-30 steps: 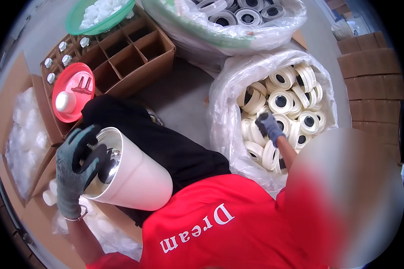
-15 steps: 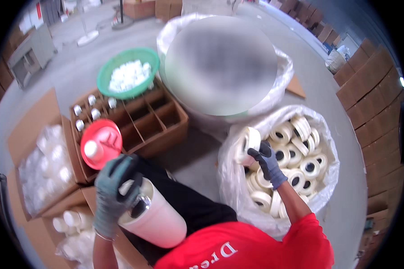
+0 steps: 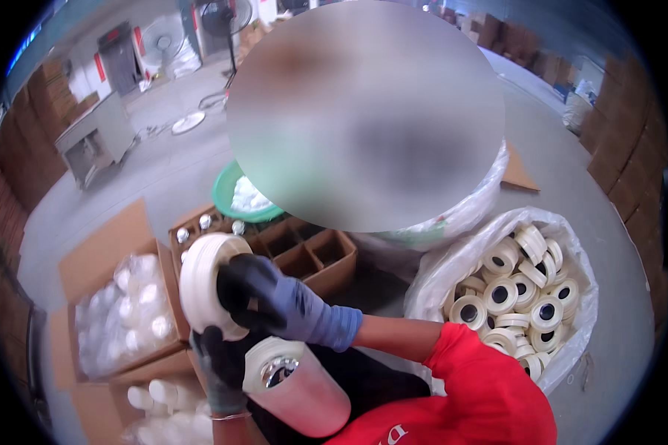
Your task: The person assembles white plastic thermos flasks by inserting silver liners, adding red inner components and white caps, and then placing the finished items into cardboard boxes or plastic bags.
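While the right hand comes across: its gloved grip (image 3: pixel 274 304) is pinched on a cream tape roll (image 3: pixel 204 285), lifted clear above the cylinder
Left hand (image 3: pixel 219 363): dark glove wrapped round the white cylinder's (image 3: pixel 300 386) top end
Cylinder: tilted across the lap, shiny metal core showing
Sack on the right (image 3: pixel 453 274): clear bag full of tape rolls (image 3: pixel 512 297)
Ahead: divided carton (image 3: pixel 312 256), green basin (image 3: pixel 226 200)
Left: open box of white bagged pieces (image 3: pixel 126 311)
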The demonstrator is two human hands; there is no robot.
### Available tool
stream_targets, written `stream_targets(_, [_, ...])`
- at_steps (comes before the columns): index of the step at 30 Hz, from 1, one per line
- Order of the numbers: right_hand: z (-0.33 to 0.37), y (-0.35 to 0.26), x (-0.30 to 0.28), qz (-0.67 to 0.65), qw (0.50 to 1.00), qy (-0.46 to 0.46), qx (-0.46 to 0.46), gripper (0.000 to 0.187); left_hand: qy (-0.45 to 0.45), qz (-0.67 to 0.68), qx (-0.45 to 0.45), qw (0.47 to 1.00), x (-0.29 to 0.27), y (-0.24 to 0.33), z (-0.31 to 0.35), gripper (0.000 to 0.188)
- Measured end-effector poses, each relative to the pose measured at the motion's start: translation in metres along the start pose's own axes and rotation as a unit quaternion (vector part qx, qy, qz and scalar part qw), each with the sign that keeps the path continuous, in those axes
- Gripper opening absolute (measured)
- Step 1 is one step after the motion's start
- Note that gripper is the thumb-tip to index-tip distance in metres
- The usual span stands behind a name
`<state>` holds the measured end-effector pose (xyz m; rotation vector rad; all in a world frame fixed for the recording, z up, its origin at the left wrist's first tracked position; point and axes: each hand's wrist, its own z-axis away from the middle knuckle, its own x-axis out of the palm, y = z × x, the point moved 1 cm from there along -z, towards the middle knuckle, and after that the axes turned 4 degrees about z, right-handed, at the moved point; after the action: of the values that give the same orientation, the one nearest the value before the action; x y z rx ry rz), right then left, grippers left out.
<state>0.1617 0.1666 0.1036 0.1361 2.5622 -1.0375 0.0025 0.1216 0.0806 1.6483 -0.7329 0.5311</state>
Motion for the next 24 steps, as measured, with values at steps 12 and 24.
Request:
stream_targets(12, [0.037,0.057,-0.017,-0.248,0.883,-0.154,0.366,0.037,-0.262,-0.513,0.023,0.817,-0.072,0.036,0.017,0.068])
stream_targets(24, [0.069,0.021,0.015,-0.186,0.944,-0.18,0.206,0.03,-0.376,-0.504,0.035,0.776,-0.057,0.028,0.024,0.073])
